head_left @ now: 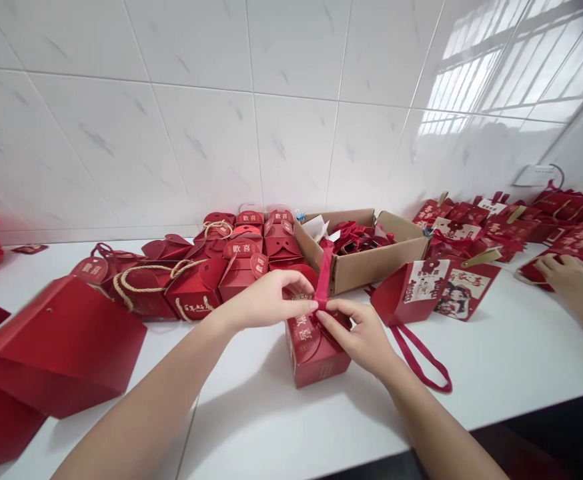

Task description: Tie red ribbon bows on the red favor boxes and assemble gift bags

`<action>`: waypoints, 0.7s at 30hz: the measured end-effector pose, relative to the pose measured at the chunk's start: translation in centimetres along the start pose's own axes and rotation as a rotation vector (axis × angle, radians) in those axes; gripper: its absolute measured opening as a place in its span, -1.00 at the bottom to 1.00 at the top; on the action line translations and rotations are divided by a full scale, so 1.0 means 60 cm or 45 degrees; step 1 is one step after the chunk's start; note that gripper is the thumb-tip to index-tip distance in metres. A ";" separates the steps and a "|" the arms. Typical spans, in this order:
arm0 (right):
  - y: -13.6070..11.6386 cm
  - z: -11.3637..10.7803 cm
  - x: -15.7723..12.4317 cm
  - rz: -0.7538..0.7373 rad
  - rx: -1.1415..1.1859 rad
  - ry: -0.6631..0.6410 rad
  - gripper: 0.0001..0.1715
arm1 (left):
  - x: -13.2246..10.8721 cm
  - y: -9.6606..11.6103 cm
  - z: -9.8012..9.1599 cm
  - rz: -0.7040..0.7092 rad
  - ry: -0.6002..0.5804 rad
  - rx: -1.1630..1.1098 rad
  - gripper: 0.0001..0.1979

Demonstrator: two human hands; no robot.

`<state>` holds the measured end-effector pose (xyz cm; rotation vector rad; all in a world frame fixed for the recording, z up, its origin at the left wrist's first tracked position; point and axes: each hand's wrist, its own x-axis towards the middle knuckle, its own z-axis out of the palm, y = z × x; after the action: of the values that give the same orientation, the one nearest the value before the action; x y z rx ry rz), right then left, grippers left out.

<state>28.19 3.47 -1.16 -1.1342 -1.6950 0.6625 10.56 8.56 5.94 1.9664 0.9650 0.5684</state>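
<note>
A small red gift box (pixel 311 350) with gold characters stands on the white table (pixel 281 413) right in front of me. A red ribbon (pixel 324 277) rises from its top. My left hand (pixel 266 300) pinches the ribbon at the box top with thumb and fingers closed. My right hand (pixel 359 333) meets it from the right, fingers pinched on the same ribbon. A loop of ribbon (pixel 421 360) trails over the table to the right of my right wrist.
Several closed red gift boxes (pixel 241 257) with rope handles stand behind. A cardboard box (pixel 366 267) holds red ribbons. Flat red paper bags (pixel 56 347) lie at left, printed red bags (pixel 451 287) at right. Another person's hand (pixel 569 277) works at far right. The table edge is near.
</note>
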 end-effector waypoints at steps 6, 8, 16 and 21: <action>0.005 0.006 -0.002 -0.035 0.002 0.062 -0.85 | -0.002 0.002 0.006 -0.005 0.012 0.023 -0.90; 0.010 0.010 -0.004 -0.057 0.015 0.146 -0.85 | 0.000 0.000 0.008 -0.028 0.020 -0.019 -0.90; 0.026 0.017 -0.008 -0.278 -0.159 0.213 -0.61 | -0.002 -0.005 0.009 -0.044 0.031 0.081 -0.91; 0.030 0.018 -0.010 -0.418 -0.211 0.228 -0.58 | 0.002 -0.009 0.018 -0.073 0.068 0.097 -0.95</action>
<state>27.95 3.76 -3.32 -0.9642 -1.7507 0.2127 11.16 8.29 4.93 1.9921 1.0875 0.5620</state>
